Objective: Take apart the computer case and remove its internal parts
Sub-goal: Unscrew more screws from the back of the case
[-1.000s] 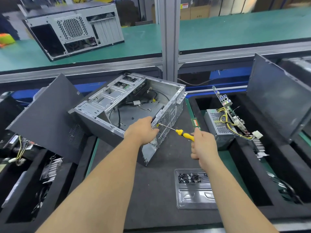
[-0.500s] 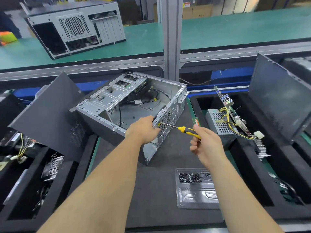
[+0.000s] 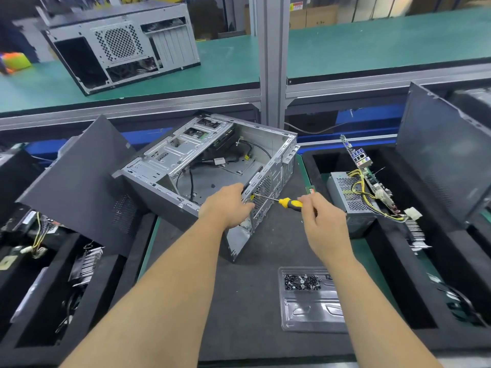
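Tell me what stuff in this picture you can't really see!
All from the head view:
- The screw at the screwdriver tip: too small, and the left hand partly covers that spot on the computer case.
- The right hand's fingertips: tucked behind the hand itself.
- The parts in the left foam tray: dark, cut off by the frame's edge.
- The tiny screws in the plastic tray: too small to count.
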